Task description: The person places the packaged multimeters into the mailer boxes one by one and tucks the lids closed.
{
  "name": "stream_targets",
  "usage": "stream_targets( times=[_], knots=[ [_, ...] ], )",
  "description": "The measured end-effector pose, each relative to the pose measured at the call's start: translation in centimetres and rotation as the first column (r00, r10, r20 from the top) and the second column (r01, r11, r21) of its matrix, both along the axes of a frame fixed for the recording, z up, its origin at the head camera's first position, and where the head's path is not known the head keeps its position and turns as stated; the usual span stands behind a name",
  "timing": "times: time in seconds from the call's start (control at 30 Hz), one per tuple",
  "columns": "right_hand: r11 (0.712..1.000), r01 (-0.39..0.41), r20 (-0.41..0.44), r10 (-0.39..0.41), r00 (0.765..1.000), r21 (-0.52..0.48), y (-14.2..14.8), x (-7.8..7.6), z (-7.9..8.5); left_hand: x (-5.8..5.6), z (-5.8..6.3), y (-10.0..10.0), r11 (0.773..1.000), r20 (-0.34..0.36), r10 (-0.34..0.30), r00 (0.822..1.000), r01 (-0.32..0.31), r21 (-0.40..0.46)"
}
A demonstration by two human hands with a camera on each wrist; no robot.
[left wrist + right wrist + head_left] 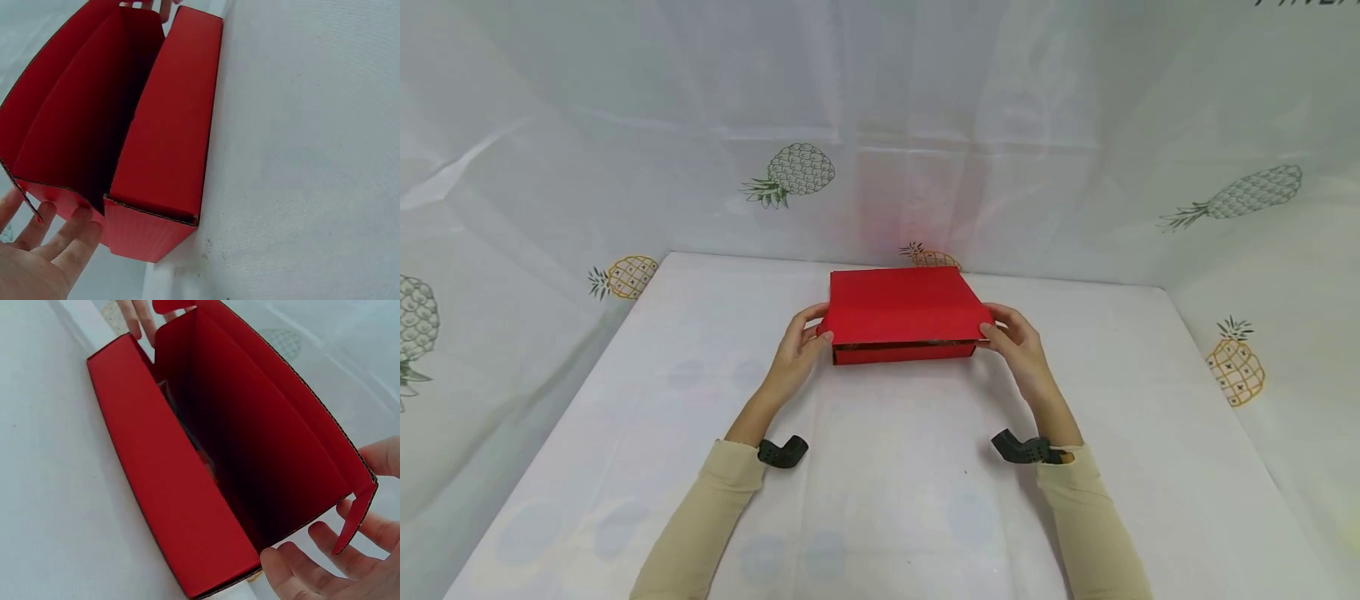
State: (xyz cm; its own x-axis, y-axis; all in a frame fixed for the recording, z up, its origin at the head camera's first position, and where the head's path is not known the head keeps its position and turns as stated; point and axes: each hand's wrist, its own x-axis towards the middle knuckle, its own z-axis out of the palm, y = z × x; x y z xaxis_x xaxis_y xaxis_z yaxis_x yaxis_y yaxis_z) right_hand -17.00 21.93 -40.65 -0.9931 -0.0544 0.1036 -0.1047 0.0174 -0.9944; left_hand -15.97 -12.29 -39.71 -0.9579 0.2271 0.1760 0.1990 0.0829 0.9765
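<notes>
A red cardboard box lies on the white-covered table, its hinged lid raised slightly above the front wall. My left hand holds the lid's front left corner, with fingers along the side in the left wrist view. At the front right corner, my right hand pinches the lid between thumb and fingers; a side flap hangs by those fingers. Through the gap, the right wrist view shows something dark and shiny inside, too shadowed to identify.
White cloth with pineapple prints hangs behind the table and at both sides. The box stands near the table's back edge. Each wrist wears a black camera mount.
</notes>
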Motion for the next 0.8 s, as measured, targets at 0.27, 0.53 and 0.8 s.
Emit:
stream_targets(
  times=[0.27, 0.53, 0.8],
  knots=[
    [1.000, 0.005, 0.008, -0.005, 1.000, 0.029, 0.1, 0.3, -0.4, -0.4, -2.1, -0.5, 0.999, 0.022, 0.011, 1.000, -0.010, -0.041],
    [0.997, 0.016, 0.043, -0.019, 0.999, 0.072, 0.2, 0.7, -1.3, -0.1, -3.1, -0.6, 0.997, 0.004, 0.017, 1.000, -0.017, -0.077],
    [0.999, 0.027, 0.073, -0.030, 0.997, 0.040, 0.1, 0.9, -2.1, 0.7, -3.9, -0.7, 0.994, 0.029, 0.024, 0.999, -0.020, -0.105]
  ],
)
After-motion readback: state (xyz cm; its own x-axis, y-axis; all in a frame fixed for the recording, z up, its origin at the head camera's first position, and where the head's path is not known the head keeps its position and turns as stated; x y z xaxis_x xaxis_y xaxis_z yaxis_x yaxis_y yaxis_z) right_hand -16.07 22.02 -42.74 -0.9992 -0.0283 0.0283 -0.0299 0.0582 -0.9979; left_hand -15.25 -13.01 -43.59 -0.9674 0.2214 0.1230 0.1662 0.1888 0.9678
